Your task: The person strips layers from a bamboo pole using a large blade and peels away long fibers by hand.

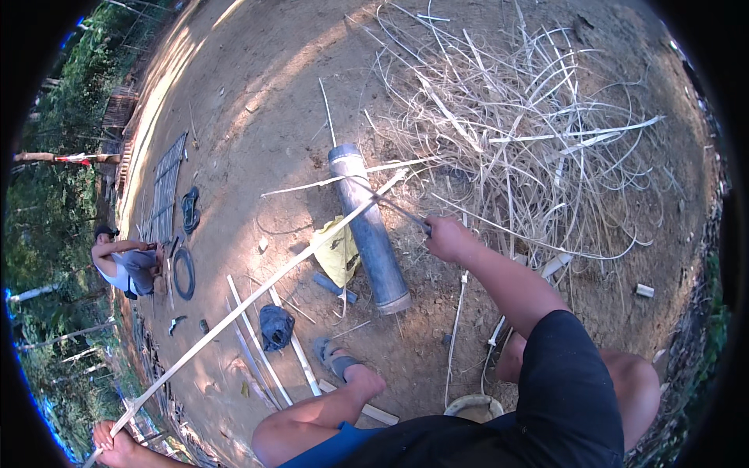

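Two things in hand: clasps a long pale strip (257,293) near its lower end in the left grip (115,445), wrapped around it, and a slim dark tool (404,212) in the right grip (450,239), curled about its near end. Crosses the strip close to its far end with the tool, over a blue-grey cylinder (374,242) on bare ground (234,171); cannot tell about contact between tool and strip. Near that crossing, one thinner strip (296,188) athwart the cylinder. Just left of the cylinder, a yellowish sack (334,253); farther left, near a sandalled foot (360,378), a dark crumpled bundle (276,327) with pale slats (303,359) to either side. Beyond the right grip, a broad tangle of thin curled shavings (515,132). Between the legs, a pale round rim (472,398), partly hidden. Far off at left, another person (134,264) seated low beside a dark coil (191,285).
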A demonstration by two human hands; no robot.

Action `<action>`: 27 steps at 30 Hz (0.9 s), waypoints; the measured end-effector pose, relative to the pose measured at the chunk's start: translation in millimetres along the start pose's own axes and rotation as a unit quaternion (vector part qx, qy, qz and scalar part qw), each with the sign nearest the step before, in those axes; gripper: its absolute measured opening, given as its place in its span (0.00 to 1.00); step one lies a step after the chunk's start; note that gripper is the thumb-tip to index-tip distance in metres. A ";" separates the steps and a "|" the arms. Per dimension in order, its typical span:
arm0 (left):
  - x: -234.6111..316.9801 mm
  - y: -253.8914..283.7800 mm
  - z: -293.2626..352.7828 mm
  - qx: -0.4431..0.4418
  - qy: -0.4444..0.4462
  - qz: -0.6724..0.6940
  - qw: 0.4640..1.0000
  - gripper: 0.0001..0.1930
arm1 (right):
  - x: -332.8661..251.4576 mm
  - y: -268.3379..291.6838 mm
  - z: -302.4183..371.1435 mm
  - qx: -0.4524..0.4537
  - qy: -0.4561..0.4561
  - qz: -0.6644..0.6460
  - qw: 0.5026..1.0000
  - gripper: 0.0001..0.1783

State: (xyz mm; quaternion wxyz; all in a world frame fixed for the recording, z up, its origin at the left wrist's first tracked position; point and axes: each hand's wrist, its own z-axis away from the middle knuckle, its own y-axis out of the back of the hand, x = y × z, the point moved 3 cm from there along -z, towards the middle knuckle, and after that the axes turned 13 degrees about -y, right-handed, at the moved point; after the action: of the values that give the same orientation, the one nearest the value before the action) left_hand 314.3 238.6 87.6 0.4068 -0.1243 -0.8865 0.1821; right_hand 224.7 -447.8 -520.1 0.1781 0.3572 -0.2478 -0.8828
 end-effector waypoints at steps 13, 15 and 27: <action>-6.4 29.7 0.1 0.057 -0.009 -0.067 0.996 0.41 | -16.1 11.6 12.1 -0.012 0.084 0.081 0.993 0.19; -12.6 38.6 -1.0 0.036 -0.002 -0.078 0.996 0.39 | 25.9 7.8 -24.6 -0.015 -0.031 0.049 0.998 0.18; -47.1 -1.2 38.7 0.113 -0.009 -0.047 0.992 0.39 | 67.1 18.1 -70.5 0.016 -0.136 0.063 0.989 0.17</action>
State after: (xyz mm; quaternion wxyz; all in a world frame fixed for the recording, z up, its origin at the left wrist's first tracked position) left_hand 314.6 211.6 32.9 0.4181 -0.0342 -0.8688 0.2632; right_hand 232.1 -517.4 -590.2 0.1922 0.2206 -0.3062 -0.9059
